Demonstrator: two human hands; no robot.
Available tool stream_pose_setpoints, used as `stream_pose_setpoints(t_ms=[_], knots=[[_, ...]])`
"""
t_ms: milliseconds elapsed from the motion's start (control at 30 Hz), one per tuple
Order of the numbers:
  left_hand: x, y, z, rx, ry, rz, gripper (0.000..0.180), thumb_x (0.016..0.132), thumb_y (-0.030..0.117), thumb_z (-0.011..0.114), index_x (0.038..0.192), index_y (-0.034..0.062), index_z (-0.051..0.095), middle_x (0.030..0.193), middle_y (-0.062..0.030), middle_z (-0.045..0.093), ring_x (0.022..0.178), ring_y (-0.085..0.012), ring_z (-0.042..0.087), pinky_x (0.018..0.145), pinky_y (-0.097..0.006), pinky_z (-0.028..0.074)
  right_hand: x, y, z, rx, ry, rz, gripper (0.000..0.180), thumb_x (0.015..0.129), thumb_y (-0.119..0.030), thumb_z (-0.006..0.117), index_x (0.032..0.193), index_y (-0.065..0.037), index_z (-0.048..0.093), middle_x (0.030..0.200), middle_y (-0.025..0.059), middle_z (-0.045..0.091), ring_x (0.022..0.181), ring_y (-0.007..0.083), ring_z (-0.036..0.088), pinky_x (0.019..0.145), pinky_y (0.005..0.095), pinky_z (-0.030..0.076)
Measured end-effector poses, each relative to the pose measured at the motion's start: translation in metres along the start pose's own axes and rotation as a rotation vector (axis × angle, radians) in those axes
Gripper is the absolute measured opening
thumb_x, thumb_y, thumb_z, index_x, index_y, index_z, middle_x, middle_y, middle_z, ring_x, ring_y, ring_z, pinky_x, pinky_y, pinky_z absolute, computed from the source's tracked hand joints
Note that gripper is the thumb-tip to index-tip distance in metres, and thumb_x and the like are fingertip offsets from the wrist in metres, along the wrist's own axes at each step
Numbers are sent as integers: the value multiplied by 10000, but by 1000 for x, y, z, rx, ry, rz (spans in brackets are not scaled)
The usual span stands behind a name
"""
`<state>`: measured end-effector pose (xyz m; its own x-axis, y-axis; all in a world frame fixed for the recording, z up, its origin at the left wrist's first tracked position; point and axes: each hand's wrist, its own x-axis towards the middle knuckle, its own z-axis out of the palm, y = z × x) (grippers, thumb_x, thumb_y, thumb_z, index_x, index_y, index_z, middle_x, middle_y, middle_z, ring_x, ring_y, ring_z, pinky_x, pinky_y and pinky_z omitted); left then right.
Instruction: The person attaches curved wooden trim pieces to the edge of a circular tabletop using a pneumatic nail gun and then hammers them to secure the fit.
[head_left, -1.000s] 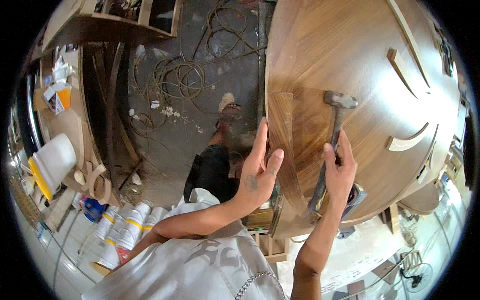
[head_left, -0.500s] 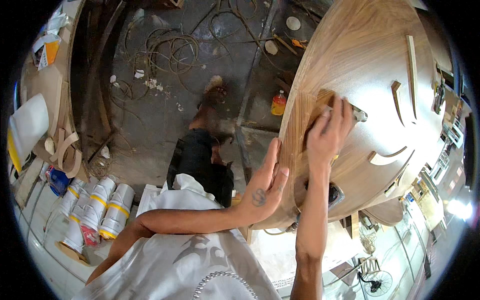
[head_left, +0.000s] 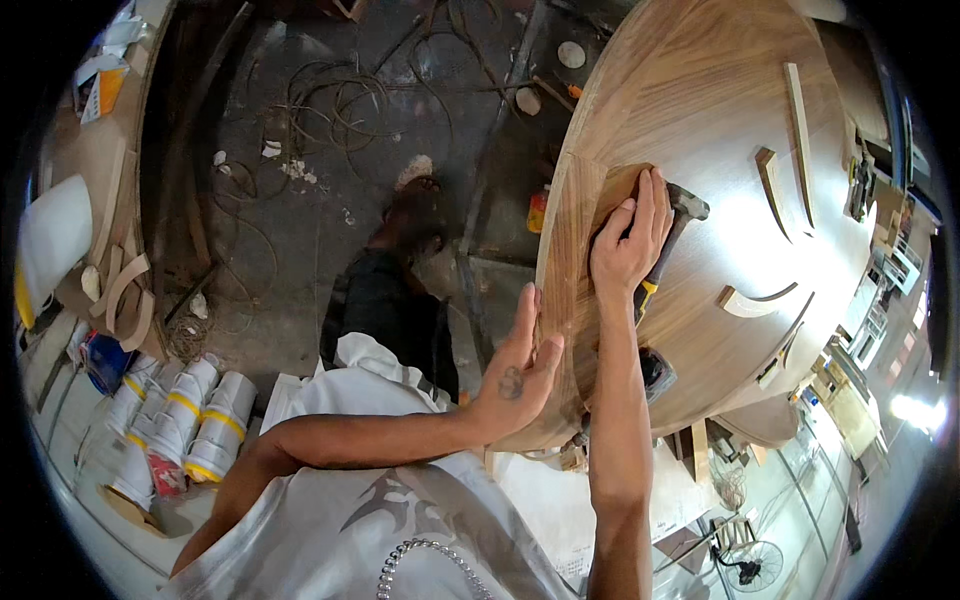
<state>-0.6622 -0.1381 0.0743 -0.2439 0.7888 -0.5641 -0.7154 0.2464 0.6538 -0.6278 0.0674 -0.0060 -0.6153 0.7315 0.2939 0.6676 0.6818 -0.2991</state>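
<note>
Holding the left hand (head_left: 513, 380), thumb spread from straight fingers, seemingly against the left rim of the wooden tabletop (head_left: 660, 85): best to press evenly, palm flush. Resting the right hand (head_left: 630, 245) flat just inside that rim, gripping nothing visible, impossible to tell about under the palm. Careful, mind the hammer (head_left: 672, 240), lying on the tabletop, right beside those fingers.

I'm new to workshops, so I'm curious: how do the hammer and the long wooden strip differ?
The hammer has a grey head and a dark handle with some yellow; the long wooden strip is pale. The hammer lies close beside the right hand; the strip lies well away from it. Both are on the wooden tabletop.
</note>
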Motion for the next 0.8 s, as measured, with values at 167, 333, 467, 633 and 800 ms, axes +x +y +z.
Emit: stream_pose_setpoints(t_ms=[167, 333, 467, 633, 800], knots=[[11, -7, 2, -40, 81, -87, 786, 1076, 254, 476, 1581, -3, -69, 1663, -231, 4, 1542, -261, 45, 1231, -374, 146, -2, 4, 2, 18, 37, -33, 369, 960, -57, 510, 1309, 30, 595, 1409, 189, 561, 1272, 389, 524, 1066, 467, 419], [22, 1, -1, -129, 90, -99, 797, 1065, 247, 506, 1591, 26, -51, 1664, -228, 26, 1543, -260, 53, 1231, -368, 149, -2, -2, 3, 40, 57, -21, 373, 950, -55, 517, 1308, 13, 594, 1394, 171, 571, 1256, 387, 530, 1049, 459, 434], [19, 14, 6, -121, 113, -71, 796, 1058, 264, 523, 1595, 29, -16, 1665, -217, 54, 1543, -261, 75, 1235, -366, 145, 0, -1, 2, 68, 78, -6, 382, 931, -53, 527, 1301, 12, 594, 1379, 173, 578, 1248, 381, 533, 1050, 456, 435], [27, 21, 5, -195, 171, -48, 770, 1049, 209, 518, 1594, 10, 11, 1666, -194, 96, 1540, -270, 114, 1246, -394, 139, 1, 5, 2, 72, 103, -5, 406, 894, -50, 533, 1291, 5, 598, 1374, 163, 582, 1244, 368, 538, 1063, 462, 427], [80, 57, -4, -227, 186, -12, 755, 1025, 103, 502, 1564, -78, 4, 1651, -214, 136, 1530, -301, 152, 1247, -431, 129, -3, 4, 4, 104, 83, 46, 415, 896, -62, 544, 1304, -3, 591, 1399, 134, 568, 1268, 351, 522, 1081, 448, 419]])
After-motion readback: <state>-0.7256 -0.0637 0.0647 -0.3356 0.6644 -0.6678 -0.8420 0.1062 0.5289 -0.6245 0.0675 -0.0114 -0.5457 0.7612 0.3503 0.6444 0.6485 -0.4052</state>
